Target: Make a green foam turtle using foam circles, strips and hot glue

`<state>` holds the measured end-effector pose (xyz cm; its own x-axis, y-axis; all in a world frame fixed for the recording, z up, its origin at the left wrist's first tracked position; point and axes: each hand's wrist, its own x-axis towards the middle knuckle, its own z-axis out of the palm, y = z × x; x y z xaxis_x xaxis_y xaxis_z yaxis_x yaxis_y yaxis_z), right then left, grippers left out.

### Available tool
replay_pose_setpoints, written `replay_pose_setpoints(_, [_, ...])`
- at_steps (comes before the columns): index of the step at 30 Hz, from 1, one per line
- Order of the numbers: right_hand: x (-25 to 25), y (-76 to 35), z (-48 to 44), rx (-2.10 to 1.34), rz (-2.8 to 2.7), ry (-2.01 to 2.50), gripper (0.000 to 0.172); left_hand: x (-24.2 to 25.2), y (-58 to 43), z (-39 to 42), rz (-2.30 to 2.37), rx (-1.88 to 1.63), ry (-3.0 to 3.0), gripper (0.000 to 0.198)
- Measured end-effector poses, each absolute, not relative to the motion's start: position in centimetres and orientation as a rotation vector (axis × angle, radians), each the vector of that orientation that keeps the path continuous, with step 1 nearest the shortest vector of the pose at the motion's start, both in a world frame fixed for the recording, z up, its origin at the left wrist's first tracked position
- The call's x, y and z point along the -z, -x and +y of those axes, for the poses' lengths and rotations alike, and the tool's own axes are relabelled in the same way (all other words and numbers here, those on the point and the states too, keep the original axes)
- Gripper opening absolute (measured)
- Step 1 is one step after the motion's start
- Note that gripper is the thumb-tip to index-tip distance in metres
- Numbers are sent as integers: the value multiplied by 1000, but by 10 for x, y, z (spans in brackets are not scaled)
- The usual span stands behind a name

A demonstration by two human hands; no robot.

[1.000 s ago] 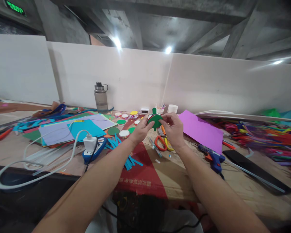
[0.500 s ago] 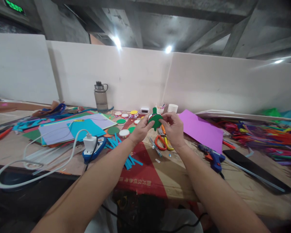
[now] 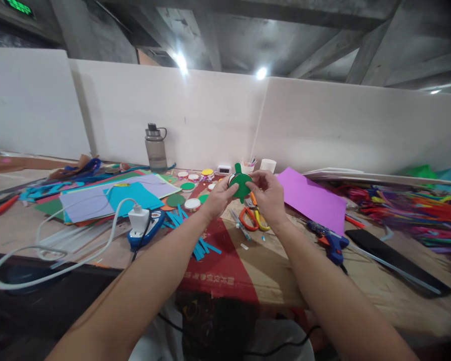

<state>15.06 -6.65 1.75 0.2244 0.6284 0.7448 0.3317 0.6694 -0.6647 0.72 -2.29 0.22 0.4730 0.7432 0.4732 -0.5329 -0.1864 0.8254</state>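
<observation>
Between my two hands, above the table, is a green round paper craft piece (image 3: 242,186) with a rounded tab at the top and a small one at the bottom. A pale rim shows along its left edge. My left hand (image 3: 221,196) pinches that left edge, thumb on the green face. On the other side, the fingers of my right hand (image 3: 267,194) are closed on the right edge. Just below lie scissors with orange handles (image 3: 248,219) and a yellow-handled tool (image 3: 262,222). Several round pieces, one with a green top (image 3: 188,186), lie to the left.
Blue paper strips (image 3: 200,247) and a power strip (image 3: 150,229) with a white cable are on the left, near stacked coloured sheets (image 3: 86,205). A bottle (image 3: 156,149) stands behind. A purple sheet (image 3: 312,200), glue gun (image 3: 332,245) and dark phone-like slab (image 3: 398,263) lie right.
The green piece has turned a little, so its round face shows more fully and its top tab leans left. Both hands keep hold of it.
</observation>
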Motion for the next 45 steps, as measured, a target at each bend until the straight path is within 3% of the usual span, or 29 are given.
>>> replay_pose_setpoints(6, [-17,-159,-56,-551,-1167,970,32,-8,-7,-22,302,-1071,-934,16])
replay_pose_setpoints(13, [-9,-159,-48,-733,-1155,1039,50,-10,-6,-15,428,-1138,-738,12])
replay_pose_setpoints(29, [-9,-146,-55,-1003,-1079,1173,28,-7,-9,-17,650,-1034,-844,10])
replay_pose_setpoints(33, [-8,-149,-54,-1019,-1077,1186,30,-7,-8,-20,658,-1079,-900,8])
replay_pose_setpoints(45, [-3,-153,-48,-842,-1244,1068,31,-1,-10,-12,505,-1343,-1176,37])
